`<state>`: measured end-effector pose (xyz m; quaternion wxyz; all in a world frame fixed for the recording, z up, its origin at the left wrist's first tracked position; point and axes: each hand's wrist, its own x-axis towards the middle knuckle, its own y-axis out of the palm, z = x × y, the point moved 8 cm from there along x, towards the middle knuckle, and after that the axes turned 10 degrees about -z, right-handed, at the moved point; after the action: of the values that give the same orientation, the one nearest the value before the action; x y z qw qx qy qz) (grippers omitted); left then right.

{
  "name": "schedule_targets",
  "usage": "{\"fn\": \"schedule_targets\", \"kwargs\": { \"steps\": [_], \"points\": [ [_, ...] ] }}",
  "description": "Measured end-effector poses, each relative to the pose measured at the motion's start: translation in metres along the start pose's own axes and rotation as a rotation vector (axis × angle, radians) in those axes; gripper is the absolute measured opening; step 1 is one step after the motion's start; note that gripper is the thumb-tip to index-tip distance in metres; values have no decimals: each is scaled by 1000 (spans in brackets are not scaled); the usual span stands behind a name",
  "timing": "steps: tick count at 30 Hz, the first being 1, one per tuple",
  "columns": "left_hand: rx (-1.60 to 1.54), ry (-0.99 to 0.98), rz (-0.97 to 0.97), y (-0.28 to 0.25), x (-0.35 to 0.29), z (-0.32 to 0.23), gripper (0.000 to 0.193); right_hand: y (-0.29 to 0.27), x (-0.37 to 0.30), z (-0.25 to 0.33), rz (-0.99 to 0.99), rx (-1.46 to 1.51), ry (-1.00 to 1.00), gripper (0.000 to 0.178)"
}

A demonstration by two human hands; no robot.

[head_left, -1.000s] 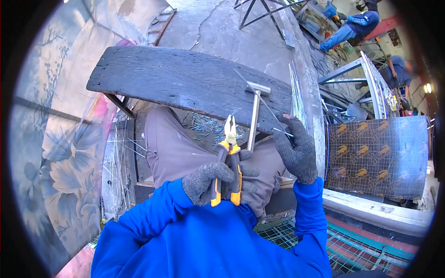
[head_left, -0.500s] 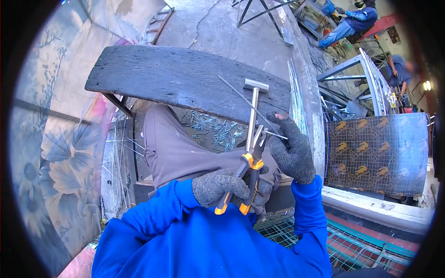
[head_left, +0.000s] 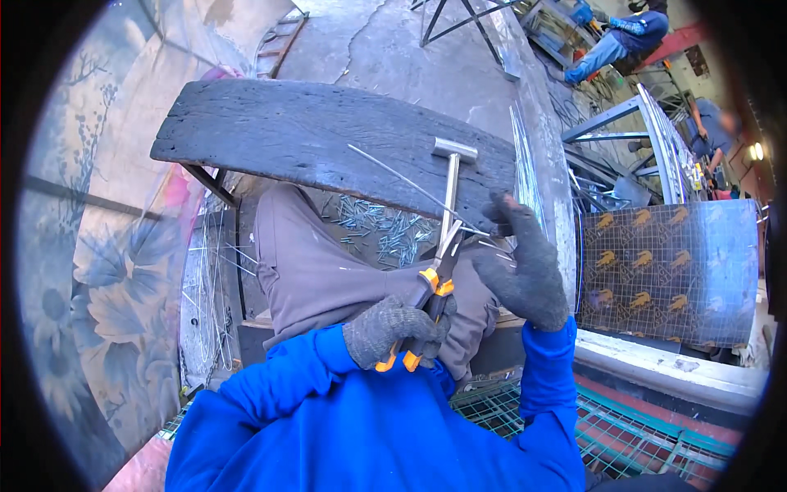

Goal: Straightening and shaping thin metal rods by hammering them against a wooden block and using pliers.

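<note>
My left hand (head_left: 393, 332), in a grey knit glove, is wrapped around the black-and-orange handles of a pair of pliers (head_left: 430, 287). The jaws point away from me and meet a thin metal rod (head_left: 402, 176) that slants up to the left over the bench. My gloved right hand (head_left: 533, 275) is right of the jaws, thumb and fingers apart. Between them show the rod's near end and short light rod pieces (head_left: 502, 248); whether these touch the glove I cannot tell. Behind the pliers, a T-shaped metal tool (head_left: 454, 150) reaches across the bench edge; its lower end is hidden.
A dark wooden bench (head_left: 287, 123) spans in front of my knees. Many short cut rods (head_left: 381, 230) lie on the floor below it. Long thin rods (head_left: 525, 164) rest at its right end. A patterned panel (head_left: 656, 275) stands right. Two people (head_left: 639, 33) work at the far right.
The rod has shifted left. The handles of the pliers have come closer together. My right hand's fingers have spread, and short pieces now show between them.
</note>
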<state>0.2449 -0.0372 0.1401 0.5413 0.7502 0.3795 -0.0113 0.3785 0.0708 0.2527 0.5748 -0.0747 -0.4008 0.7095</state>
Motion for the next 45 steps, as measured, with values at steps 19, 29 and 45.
{"fn": "schedule_targets", "kwargs": {
  "steps": [19,29,45],
  "points": [
    [-197,-1,54,-12,-2,-7,52,13,-17,-30,-80,19,232,28],
    [13,-28,-65,-42,1,14,45,14,-20,-21,-290,-52,70,20],
    [254,187,26,-57,12,19,23,8,-25,-26,-258,-22,89,20]
  ]
}}
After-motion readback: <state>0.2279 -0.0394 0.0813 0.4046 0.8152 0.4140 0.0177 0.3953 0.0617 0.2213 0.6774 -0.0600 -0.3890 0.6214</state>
